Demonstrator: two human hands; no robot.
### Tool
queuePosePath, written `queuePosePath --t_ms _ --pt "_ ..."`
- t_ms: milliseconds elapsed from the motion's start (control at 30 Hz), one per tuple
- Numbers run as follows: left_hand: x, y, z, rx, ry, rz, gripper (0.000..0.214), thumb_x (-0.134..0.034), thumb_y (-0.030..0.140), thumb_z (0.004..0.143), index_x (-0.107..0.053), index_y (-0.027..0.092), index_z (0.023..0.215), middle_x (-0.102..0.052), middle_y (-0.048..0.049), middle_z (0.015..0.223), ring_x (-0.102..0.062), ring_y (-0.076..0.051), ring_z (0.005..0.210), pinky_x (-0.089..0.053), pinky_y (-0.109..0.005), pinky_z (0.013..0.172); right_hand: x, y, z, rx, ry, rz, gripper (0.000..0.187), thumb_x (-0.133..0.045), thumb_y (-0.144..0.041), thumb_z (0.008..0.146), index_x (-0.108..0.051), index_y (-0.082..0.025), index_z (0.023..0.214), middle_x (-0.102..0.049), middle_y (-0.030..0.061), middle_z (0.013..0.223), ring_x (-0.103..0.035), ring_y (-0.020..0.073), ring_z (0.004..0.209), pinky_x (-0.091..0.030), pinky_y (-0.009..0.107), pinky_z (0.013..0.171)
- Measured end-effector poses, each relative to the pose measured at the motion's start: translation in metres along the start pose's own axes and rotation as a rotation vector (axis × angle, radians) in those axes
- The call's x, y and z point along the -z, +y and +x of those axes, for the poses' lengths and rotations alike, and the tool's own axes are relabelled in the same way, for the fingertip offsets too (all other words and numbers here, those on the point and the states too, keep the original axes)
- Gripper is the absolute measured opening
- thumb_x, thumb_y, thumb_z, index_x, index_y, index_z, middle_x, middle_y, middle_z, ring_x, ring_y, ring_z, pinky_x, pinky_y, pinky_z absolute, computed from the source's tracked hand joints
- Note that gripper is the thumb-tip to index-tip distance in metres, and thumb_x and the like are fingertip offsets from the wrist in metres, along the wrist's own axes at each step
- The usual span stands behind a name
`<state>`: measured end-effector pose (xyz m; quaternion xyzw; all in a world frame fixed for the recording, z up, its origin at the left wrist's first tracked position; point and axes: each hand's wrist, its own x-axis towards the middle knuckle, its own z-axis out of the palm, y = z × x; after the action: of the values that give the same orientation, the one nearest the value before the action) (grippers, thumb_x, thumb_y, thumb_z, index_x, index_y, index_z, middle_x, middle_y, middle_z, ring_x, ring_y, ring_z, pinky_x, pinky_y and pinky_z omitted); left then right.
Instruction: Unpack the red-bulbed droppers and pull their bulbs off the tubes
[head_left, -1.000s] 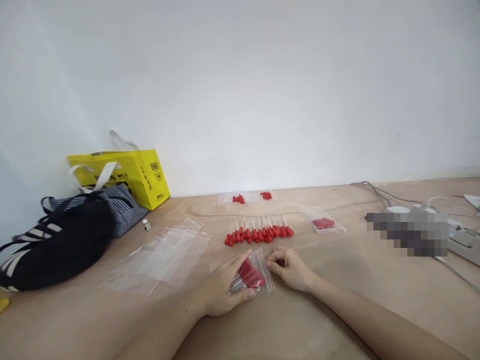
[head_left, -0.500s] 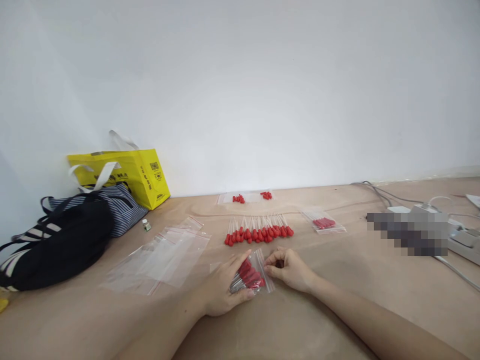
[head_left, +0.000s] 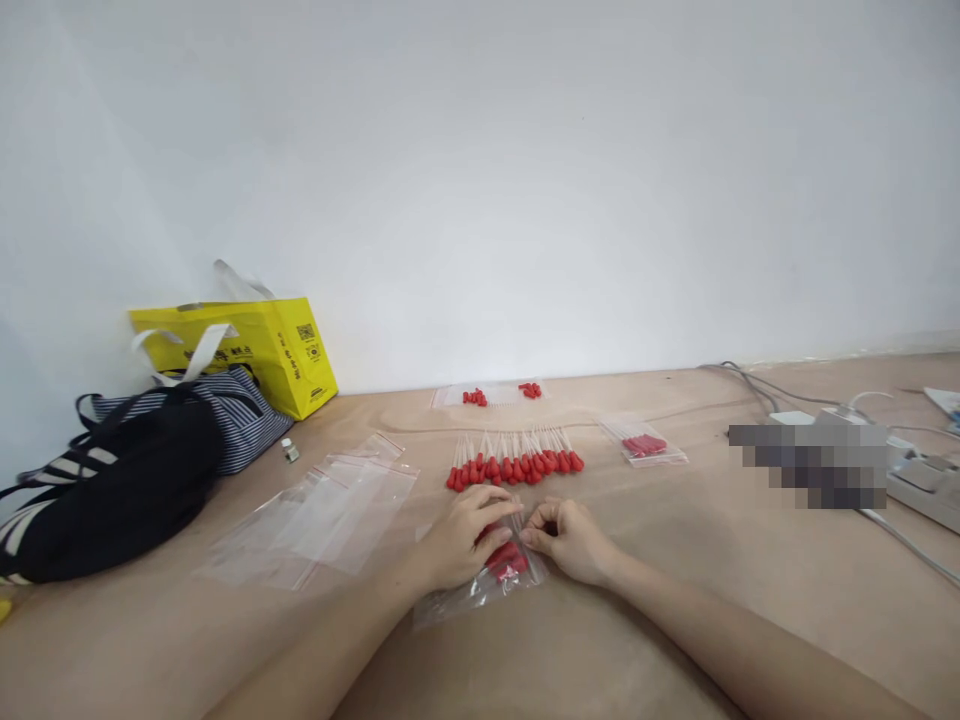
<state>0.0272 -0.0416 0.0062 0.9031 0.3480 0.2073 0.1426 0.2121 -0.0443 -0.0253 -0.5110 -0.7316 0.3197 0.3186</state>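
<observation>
A clear zip-lock bag (head_left: 465, 603) with several red-bulbed droppers (head_left: 509, 562) in it lies on the table before me. My left hand (head_left: 471, 538) reaches over the bag from the left, its thumb and fingers bent together at the zip edge. At the right end of that edge, my right hand (head_left: 571, 540) pinches the bag between thumb and curled fingers. Just beyond both hands, a row of loose droppers (head_left: 517, 466) lies with red bulbs toward me and thin clear stems pointing away. Part of the bag's contents is hidden under my left hand.
Flat clear bags (head_left: 330, 510) lie to the left, near a small bottle (head_left: 290, 451). A filled bag (head_left: 645, 445) is at right, another (head_left: 499, 395) by the wall. A yellow bag (head_left: 307, 360), black bag (head_left: 142, 490) and power strip (head_left: 926, 490) flank the table.
My left hand has shifted from the bag's body up toward its zip edge, uncovering the bag's lower left part. My right hand stays pinched at the edge, slightly further left.
</observation>
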Motion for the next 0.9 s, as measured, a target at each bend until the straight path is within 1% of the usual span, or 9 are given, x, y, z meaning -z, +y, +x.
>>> queuePosePath --t_ms 100,200,367,433,567,733,900 --pt "-0.002 -0.001 0.011 -0.068 -0.012 0.064 0.023 -0.043 0.019 0.083 -0.059 0.023 0.099 -0.052 -0.0047 0.106 -0.046 -0.016 0.101 -0.038 -0.033 0.089 0.001 0.002 0.000 0.013 -0.018 0.003 0.013 -0.053 -0.024 0.069 -0.057 -0.016 0.059 -0.055 0.0000 0.068 -0.049 0.0109 0.061 -0.036 0.022 0.058" --pt "-0.004 -0.004 0.016 -0.103 -0.013 0.090 0.021 -0.043 0.020 0.083 -0.061 0.022 0.094 -0.054 -0.0047 0.103 -0.047 -0.016 0.099 -0.038 -0.033 0.088 0.002 0.003 -0.001 0.027 -0.037 0.015 0.012 -0.051 -0.022 0.068 -0.059 -0.016 0.062 -0.057 0.0004 0.069 -0.050 0.0112 0.062 -0.037 0.021 0.058" --pt "-0.010 -0.010 0.015 -0.129 0.022 0.051 0.022 -0.042 0.018 0.084 -0.061 0.020 0.093 -0.055 -0.0052 0.099 -0.049 -0.015 0.093 -0.041 -0.030 0.083 0.002 0.004 0.000 -0.037 -0.059 0.091 0.012 -0.053 -0.016 0.061 -0.064 -0.016 0.066 -0.058 -0.0001 0.069 -0.049 0.0100 0.058 -0.037 0.020 0.055" --pt "-0.012 -0.011 0.014 -0.132 0.046 0.026 0.022 -0.041 0.017 0.084 -0.061 0.019 0.094 -0.055 -0.0057 0.099 -0.050 -0.015 0.093 -0.041 -0.030 0.083 0.001 0.004 0.001 -0.051 -0.059 0.120 0.010 -0.055 -0.019 0.061 -0.064 -0.016 0.064 -0.058 -0.0003 0.067 -0.049 0.0101 0.058 -0.037 0.020 0.054" --pt "-0.013 -0.012 0.014 -0.136 0.063 -0.008 0.023 -0.040 0.016 0.084 -0.061 0.020 0.093 -0.055 -0.0054 0.099 -0.049 -0.014 0.093 -0.042 -0.030 0.083 0.000 0.003 0.001 -0.056 -0.060 0.121 0.014 -0.060 -0.030 0.062 -0.063 -0.016 0.061 -0.058 -0.0001 0.065 -0.049 0.0107 0.059 -0.035 0.020 0.053" --pt "-0.011 -0.014 0.014 -0.162 0.059 0.001 0.024 -0.042 0.015 0.084 -0.061 0.021 0.096 -0.055 -0.0052 0.101 -0.049 -0.014 0.095 -0.042 -0.030 0.084 -0.002 0.007 0.003 -0.048 -0.022 0.068 0.014 -0.054 -0.027 0.067 -0.059 -0.016 0.060 -0.056 -0.0008 0.063 -0.048 0.0102 0.058 -0.034 0.021 0.054" --pt "-0.007 -0.013 0.018 -0.209 0.075 0.043 0.021 -0.044 0.018 0.083 -0.062 0.021 0.093 -0.056 -0.0049 0.099 -0.049 -0.015 0.094 -0.042 -0.031 0.083 -0.004 0.014 0.006 -0.034 -0.027 0.142 0.016 -0.051 -0.028 0.070 -0.058 -0.015 0.062 -0.054 0.0000 0.065 -0.048 0.0107 0.059 -0.036 0.021 0.056"
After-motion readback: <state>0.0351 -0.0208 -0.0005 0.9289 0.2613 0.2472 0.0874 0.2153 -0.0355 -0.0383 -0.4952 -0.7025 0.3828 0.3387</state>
